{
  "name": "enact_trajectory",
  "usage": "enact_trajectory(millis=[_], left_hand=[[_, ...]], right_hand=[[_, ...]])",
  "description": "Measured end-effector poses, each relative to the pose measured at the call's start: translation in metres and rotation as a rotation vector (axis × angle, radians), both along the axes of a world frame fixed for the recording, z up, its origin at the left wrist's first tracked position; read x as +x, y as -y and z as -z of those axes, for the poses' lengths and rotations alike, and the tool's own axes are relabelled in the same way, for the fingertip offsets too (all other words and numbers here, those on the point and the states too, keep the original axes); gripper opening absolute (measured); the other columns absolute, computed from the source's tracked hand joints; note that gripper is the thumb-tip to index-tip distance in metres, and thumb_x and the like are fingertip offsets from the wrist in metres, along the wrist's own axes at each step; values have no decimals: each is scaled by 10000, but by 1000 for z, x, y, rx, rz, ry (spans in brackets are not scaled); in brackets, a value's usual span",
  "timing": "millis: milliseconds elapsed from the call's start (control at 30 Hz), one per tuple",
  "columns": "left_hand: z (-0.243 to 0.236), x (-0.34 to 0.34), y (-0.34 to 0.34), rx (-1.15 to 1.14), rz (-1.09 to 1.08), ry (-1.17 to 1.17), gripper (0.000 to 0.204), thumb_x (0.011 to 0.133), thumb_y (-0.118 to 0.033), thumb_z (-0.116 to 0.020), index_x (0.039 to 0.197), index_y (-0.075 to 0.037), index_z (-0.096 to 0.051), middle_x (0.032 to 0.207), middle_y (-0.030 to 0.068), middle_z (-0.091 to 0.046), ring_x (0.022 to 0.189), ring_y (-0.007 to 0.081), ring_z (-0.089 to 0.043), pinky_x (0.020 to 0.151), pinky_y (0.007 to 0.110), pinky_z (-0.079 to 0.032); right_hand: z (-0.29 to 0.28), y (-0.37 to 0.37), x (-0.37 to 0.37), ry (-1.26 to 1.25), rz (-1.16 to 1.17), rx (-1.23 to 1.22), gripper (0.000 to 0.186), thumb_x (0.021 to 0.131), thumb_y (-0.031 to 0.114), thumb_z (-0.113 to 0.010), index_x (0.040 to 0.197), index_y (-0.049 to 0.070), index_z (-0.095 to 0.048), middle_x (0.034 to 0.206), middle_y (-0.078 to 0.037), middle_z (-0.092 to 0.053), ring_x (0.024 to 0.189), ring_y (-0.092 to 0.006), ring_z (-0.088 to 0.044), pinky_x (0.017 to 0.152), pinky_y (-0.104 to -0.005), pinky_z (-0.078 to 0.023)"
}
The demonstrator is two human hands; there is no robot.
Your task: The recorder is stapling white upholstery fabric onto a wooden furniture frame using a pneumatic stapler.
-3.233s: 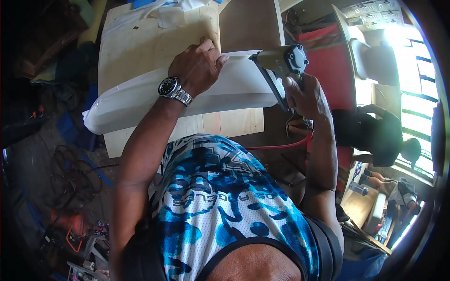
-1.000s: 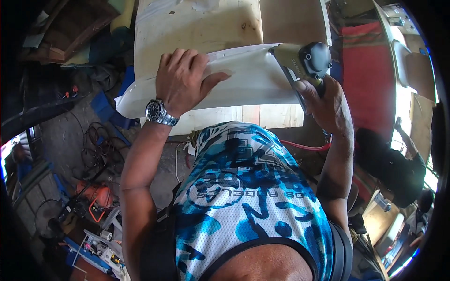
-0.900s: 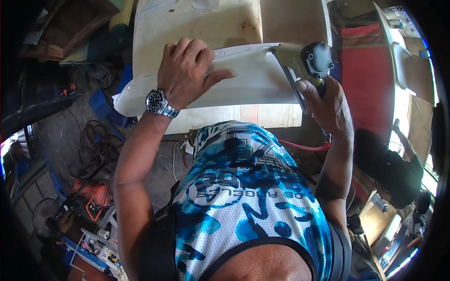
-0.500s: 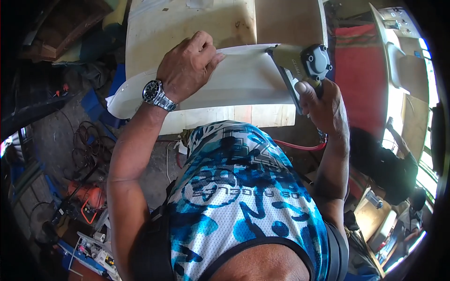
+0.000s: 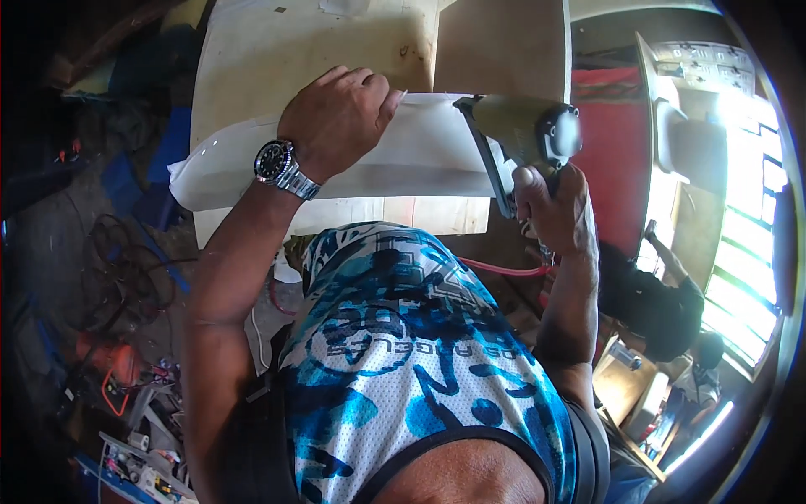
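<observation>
A long, curved strip of white sheet material (image 5: 428,155) lies across a wooden piece with pale plywood faces. My left hand (image 5: 340,122), a metal watch on its wrist, is closed with curled fingers at the sheet's far edge; the fingertips are partly hidden. In my right hand (image 5: 558,210) is an olive-green and black air nail gun (image 5: 512,126), gripped by its handle. Its nose sits at the sheet's far edge, right of my left hand, and its long magazine slants across the sheet toward me. A red air hose (image 5: 504,269) runs below the gun.
The plywood panel (image 5: 311,50) extends beyond the sheet. To the right are a red surface (image 5: 609,151) and another person in dark clothes (image 5: 655,294). Coiled hoses (image 5: 126,260) and an orange machine (image 5: 109,361) stand on the floor at left.
The whole view has shifted, so the work, nail gun and surroundings appear further left. Both hands keep much the same hold, and the gun's nose stays near the sheet's far edge.
</observation>
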State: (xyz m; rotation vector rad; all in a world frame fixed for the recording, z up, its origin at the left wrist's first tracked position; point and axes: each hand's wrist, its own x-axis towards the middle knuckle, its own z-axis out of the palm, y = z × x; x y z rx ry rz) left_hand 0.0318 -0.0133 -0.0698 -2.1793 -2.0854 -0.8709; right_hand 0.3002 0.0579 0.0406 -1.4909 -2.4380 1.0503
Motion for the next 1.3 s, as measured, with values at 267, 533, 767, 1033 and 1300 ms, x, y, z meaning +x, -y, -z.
enact_trajectory(millis=[267,533,767,1033,1300], left_hand=[[1,10,-2,32,-12,23,310,994,-278,-534,800,-48,-607,793,138,-670,769,296,-662,805,393,-534],[10,15,-8,77,11,12,299,1006,-264,-538,803,-47,-566,776,163,-655,782,326,-663,757,416,-553],[15,12,-7,94,-14,38,332,1005,-289,-551,799,-30,-582,769,162,-651,777,332,-663,748,427,-549],[-7,-30,44,-34,73,-17,442,926,-474,-633,906,-34,-597,1052,117,-668,948,308,-624,801,414,-518],[3,-58,75,57,3,128,208,878,-203,-740,917,-28,-633,1123,112,-696,999,294,-662,820,397,-540]], right_hand=[[0,5,-9,67,-52,-58,673,888,639,-645,918,-33,-646,630,-84,-629,590,-158,-630,553,-326,-506],[5,9,-12,31,-93,-42,716,892,659,-621,902,-57,-633,624,-128,-641,565,-201,-654,524,-351,-521],[1,15,-1,-96,-76,-131,606,905,579,-666,895,-25,-614,617,-69,-611,564,-149,-607,540,-319,-490],[-15,39,44,-608,137,-395,464,855,343,-789,1041,-31,-588,821,-50,-613,723,-117,-573,649,-262,-444],[6,38,44,-555,92,-409,544,853,478,-763,1039,-6,-599,824,-35,-599,747,-122,-550,698,-268,-426]])
